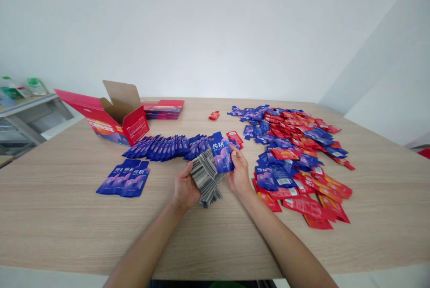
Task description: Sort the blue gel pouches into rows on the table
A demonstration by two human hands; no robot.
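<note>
My left hand (pixel 187 187) is closed on a grey striped cloth (pixel 205 174), whose lower end hangs toward the table. In my right hand (pixel 239 170) is a blue pouch (pixel 221 151) with white lettering, held upright by its right edge. The pouch overlaps the cloth's right side, and both are above the table. Behind my hands runs a row of overlapping blue pouches (pixel 161 147). Left of my left hand, a few blue pouches (pixel 134 180) lie fanned face up.
An open red carton (pixel 134 124) stands at the back left, beside stacked flat red boxes (pixel 168 106). To the right spreads a heap of red pouches (pixel 309 205) and blue pouches (pixel 267 178). One small red pouch (pixel 214 115) lies apart at the back of the wooden table (pixel 60 216).
</note>
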